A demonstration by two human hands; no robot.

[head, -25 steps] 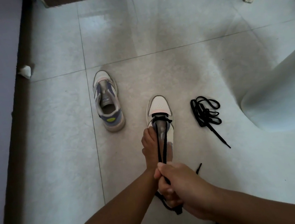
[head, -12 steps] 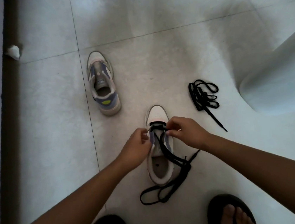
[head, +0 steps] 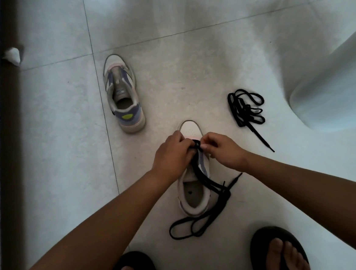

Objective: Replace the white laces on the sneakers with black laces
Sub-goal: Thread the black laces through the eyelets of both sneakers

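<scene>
Hands: left hand [head: 170, 155] and right hand [head: 223, 149] both pinch lace [head: 201, 176] at near sneaker [head: 196, 196] front eyelets.
Floor [head: 188, 78]: far sneaker [head: 122, 94] unlaced; spare lace [head: 246, 109] bundled right.

The near sneaker [head: 195, 190] is held at its front eyelets – the black lace [head: 206, 218] is pinched by the left hand [head: 170, 158] and right hand [head: 223, 152]. At two o'clock a spare lace [head: 246, 109] is coiled; at eleven o'clock, the unlaced sneaker [head: 122, 94].

Near sneaker [head: 196, 196] part-laced black; far sneaker [head: 122, 96] laceless
</scene>
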